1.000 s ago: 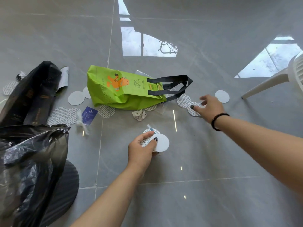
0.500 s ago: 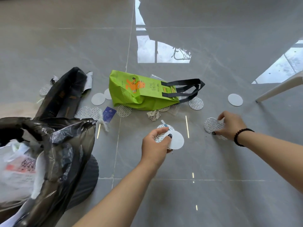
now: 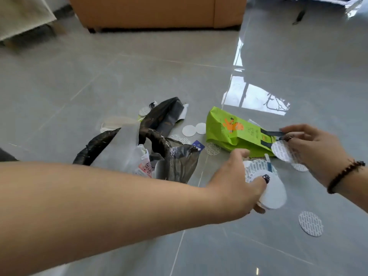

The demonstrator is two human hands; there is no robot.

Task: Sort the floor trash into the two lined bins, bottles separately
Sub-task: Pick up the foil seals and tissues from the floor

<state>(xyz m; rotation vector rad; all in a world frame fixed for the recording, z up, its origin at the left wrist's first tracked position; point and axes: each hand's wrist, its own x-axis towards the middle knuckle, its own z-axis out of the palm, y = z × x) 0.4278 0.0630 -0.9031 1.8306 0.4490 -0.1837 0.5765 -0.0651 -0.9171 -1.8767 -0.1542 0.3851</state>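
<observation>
The left hand (image 3: pixel 237 184) pinches a small stack of round white discs (image 3: pixel 267 186), thumb on top with the fingers curled beneath; a printed disc and a bit of blue show at the far edge of the stack. The right hand (image 3: pixel 314 150) pinches one patterned disc (image 3: pixel 280 152) between thumb and fingers, its other fingers loosely spread toward the far left. The two hands are close together, the right just far and right of the left.

Just beyond both hands lies a green bag (image 3: pixel 233 132) with black handles, on its side on the grey floor (image 3: pixel 139 76). One patterned disc (image 3: pixel 310 223) lies on the floor near and right of the left hand, and another edge of a disc (image 3: pixel 299 167) shows under the right hand. Two plain white discs (image 3: pixel 194 129) lie touching left of the green bag, with a patterned one (image 3: pixel 212 148) at its near left corner.

The bin (image 3: pixel 171 156), lined with black plastic, stands left of the hands, beyond the left forearm, with white plastic and paper trash (image 3: pixel 127 152) inside. A black bag (image 3: pixel 165 114) lies on the floor beyond it. An orange-brown cabinet (image 3: pixel 159 10) stands at the far side.
</observation>
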